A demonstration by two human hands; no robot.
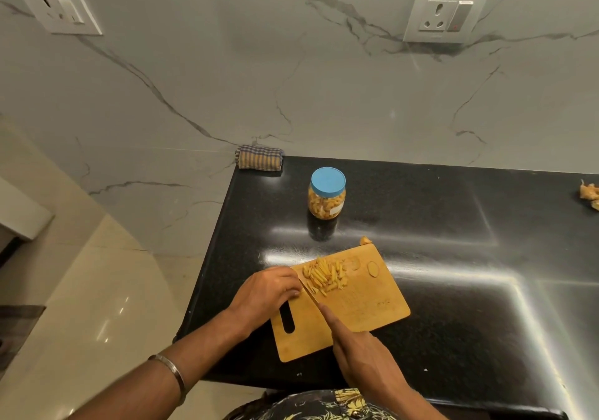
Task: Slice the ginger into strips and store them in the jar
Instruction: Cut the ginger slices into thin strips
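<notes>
Gripping a knife, the right hand lays its forefinger along the blade's back, tip down on the board beside the ginger strips. The left hand rests on the board's left edge with fingers curled at the blade; whether it pinches anything I cannot tell. Two ginger rounds lie just right of the pile. Beyond the board, apart from it, stands the jar, blue lid on. A folded cloth sits at the counter's far corner.
</notes>
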